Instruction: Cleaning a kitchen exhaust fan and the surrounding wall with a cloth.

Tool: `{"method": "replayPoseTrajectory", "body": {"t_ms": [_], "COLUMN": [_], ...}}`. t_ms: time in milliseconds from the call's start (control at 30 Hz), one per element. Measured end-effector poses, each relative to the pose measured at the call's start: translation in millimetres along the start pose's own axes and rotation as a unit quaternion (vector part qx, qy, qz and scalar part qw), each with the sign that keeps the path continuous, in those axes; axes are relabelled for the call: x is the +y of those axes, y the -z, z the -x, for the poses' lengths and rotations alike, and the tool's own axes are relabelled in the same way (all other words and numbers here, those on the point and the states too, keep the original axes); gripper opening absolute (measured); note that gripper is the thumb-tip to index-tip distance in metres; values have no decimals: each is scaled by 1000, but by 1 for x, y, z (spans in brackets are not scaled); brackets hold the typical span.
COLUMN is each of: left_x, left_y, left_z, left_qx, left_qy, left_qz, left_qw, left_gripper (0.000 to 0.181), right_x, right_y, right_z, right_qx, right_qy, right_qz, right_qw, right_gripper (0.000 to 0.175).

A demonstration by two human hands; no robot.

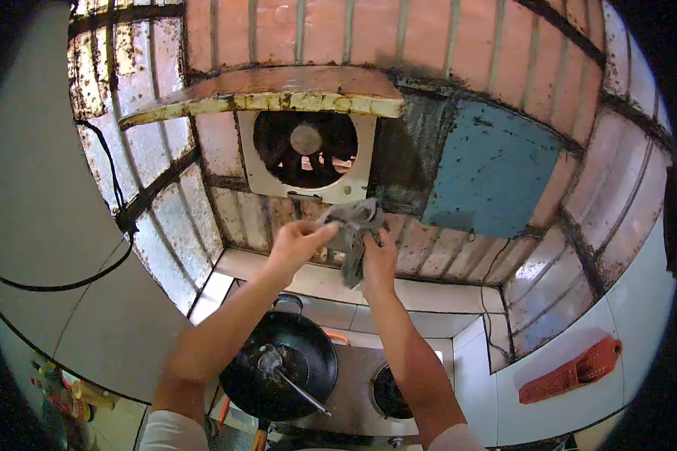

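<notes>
Both my hands hold up a crumpled grey cloth [352, 225] in front of the wall, just below an exhaust fan [306, 141] in a pale square frame. My left hand [299, 245] pinches the cloth's left side between thumb and fingers. On its right side, my right hand [380, 259] grips the cloth, part of which hangs down between the hands. Beneath my left forearm a black wok [310, 372] sits on a gas stove [352, 389], with a metal ladle [302, 392] lying in it. My right forearm passes over a second burner [392, 392].
A grimy shelf [316, 101] juts out above the fan. A blue panel [491, 169] covers the wall at right. A red plastic basket [570, 372] hangs on the white tiles. A black cable [107, 270] loops at left; bottles [62, 394] stand at lower left.
</notes>
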State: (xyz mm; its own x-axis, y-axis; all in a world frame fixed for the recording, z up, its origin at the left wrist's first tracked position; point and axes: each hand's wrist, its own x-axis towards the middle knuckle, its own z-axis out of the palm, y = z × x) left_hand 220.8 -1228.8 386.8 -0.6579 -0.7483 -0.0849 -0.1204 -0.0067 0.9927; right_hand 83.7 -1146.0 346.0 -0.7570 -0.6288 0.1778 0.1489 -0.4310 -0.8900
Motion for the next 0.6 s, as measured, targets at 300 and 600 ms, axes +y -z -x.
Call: {"method": "replayPoseTrajectory", "body": {"t_ms": [300, 600], "left_x": [17, 26], "left_y": [-14, 29], "left_z": [-23, -113], "left_qx": [34, 301], "left_qy": [-456, -291], "left_qz": [-260, 53], "left_qw": [850, 907], "left_gripper": [87, 67], "right_x": [-21, -40], "right_y": [-19, 20], "right_z": [-16, -5], "right_qx": [-80, -151], "right_qy": [34, 142], "right_qz": [-2, 79], "right_qw": [996, 975], "right_gripper": [26, 46]}}
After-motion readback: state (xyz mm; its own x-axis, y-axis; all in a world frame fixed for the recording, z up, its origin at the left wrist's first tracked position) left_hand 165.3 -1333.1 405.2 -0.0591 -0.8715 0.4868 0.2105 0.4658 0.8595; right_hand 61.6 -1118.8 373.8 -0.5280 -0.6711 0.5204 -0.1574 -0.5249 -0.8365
